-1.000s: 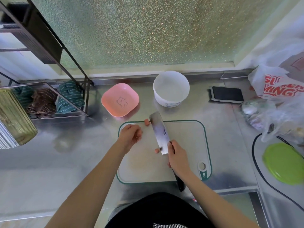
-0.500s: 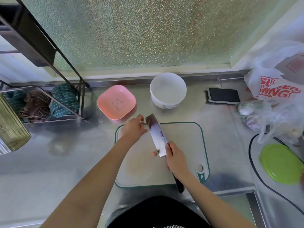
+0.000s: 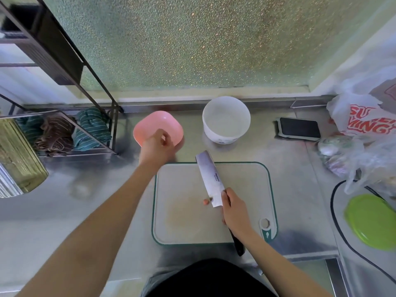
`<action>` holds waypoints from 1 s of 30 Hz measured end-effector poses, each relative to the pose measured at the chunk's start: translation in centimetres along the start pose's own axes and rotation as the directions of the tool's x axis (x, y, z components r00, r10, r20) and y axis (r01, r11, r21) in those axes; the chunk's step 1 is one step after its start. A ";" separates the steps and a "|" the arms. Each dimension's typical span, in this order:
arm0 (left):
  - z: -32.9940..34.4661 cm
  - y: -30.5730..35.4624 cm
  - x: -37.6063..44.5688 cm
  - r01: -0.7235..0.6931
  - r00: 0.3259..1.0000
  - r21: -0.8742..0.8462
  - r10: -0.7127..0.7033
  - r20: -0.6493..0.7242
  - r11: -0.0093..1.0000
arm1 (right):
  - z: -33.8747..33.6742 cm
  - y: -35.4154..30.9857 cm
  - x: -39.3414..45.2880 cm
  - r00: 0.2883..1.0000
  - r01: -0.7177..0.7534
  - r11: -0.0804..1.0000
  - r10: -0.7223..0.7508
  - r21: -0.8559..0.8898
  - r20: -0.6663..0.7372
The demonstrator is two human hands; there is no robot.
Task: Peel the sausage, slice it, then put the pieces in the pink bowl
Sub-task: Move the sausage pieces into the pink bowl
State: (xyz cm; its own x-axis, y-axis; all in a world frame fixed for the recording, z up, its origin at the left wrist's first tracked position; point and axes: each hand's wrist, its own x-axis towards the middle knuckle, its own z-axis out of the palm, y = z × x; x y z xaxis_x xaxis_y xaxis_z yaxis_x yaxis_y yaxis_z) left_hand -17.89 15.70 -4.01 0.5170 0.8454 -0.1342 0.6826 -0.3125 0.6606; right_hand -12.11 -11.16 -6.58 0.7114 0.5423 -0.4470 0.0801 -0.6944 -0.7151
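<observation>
While left hand (image 3: 157,146) hides pink bowl (image 3: 150,123) | its fingers bunched, contents unclear | right hand (image 3: 234,211) grips knife (image 3: 211,179)

Two bowls: one pink bowl (image 3: 158,125), one white bowl (image 3: 226,119). One knife (image 3: 211,179), one cutting board (image 3: 246,189), one phone (image 3: 299,127), one green lid (image 3: 371,221), perhaps three rolled cloths (image 3: 55,133).

white bowl (image 3: 226,120) | phone (image 3: 299,127) | green lid (image 3: 372,220) | plastic bags (image 3: 362,123)
</observation>
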 end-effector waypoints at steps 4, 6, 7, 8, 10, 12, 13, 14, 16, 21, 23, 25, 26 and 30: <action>-1.0 -1.7 4.9 0.061 0.980 0.198 -0.096 0.173 0.978 | 0.0 0.0 0.0 1.000 -0.015 1.000 0.015 -0.011 0.025; -0.4 -2.2 5.9 0.100 0.966 0.208 -0.145 0.213 0.973 | -0.1 0.1 0.0 0.999 -0.027 1.000 0.028 -0.012 0.041; 0.0 -2.3 6.2 0.098 0.965 0.197 -0.142 0.222 0.975 | -0.1 0.2 0.0 0.998 -0.029 0.999 0.030 -0.018 0.047; 0.3 -2.3 6.4 0.094 0.969 0.146 -0.125 0.215 0.985 | -0.2 0.3 0.0 0.998 -0.030 0.999 0.031 -0.022 0.049; 0.7 -2.1 6.6 0.093 0.977 0.010 -0.093 0.192 0.996 | -0.2 0.2 -0.1 0.998 -0.036 0.999 0.037 -0.022 0.049; 0.6 -1.8 6.6 0.125 0.978 -0.079 -0.109 0.179 0.989 | -0.2 0.1 0.0 0.998 -0.044 0.999 0.044 -0.017 0.049; 0.5 -1.7 6.6 0.169 0.974 -0.142 -0.143 0.175 0.975 | -0.3 0.1 0.0 0.998 -0.043 0.999 0.044 -0.015 0.048; 0.4 -1.7 6.6 0.216 0.968 -0.216 -0.180 0.172 0.952 | -0.3 0.1 -0.1 0.998 -0.040 0.999 0.040 -0.015 0.043; -0.1 -1.8 6.7 0.235 0.970 -0.259 -0.207 0.128 0.937 | -0.3 0.0 -0.1 0.999 -0.031 0.999 0.032 -0.022 0.030; -2.3 -1.6 5.7 0.124 0.987 0.011 -0.125 0.105 0.992 | -0.4 -0.1 0.0 0.999 -0.033 0.999 0.034 -0.018 0.031; -2.4 -0.8 2.9 0.044 0.999 -0.007 -0.044 -0.031 0.999 | -0.5 -0.2 -0.1 0.999 -0.030 1.000 0.030 -0.004 0.029; -1.3 -0.2 -1.5 -0.136 0.988 0.154 0.146 -0.055 0.979 | -0.5 -0.3 -0.1 0.999 -0.023 1.000 0.023 0.003 0.026; -0.4 -0.1 -3.8 -0.224 0.974 0.180 0.224 0.021 0.958 | -0.5 -0.4 -0.2 1.000 -0.015 1.000 0.015 0.002 0.025; 2.6 -0.2 -10.4 -0.329 0.908 0.143 0.271 0.321 0.933 | -0.7 -0.5 -0.3 1.000 0.006 1.000 -0.007 0.007 0.025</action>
State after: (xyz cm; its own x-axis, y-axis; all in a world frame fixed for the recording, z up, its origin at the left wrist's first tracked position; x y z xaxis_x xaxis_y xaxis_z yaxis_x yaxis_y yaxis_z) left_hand -22.07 5.82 -4.71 0.8199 0.5436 -0.1796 0.5406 -0.6318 0.5556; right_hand -11.86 -11.30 -5.68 0.6930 0.5587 -0.4557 0.0798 -0.6877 -0.7216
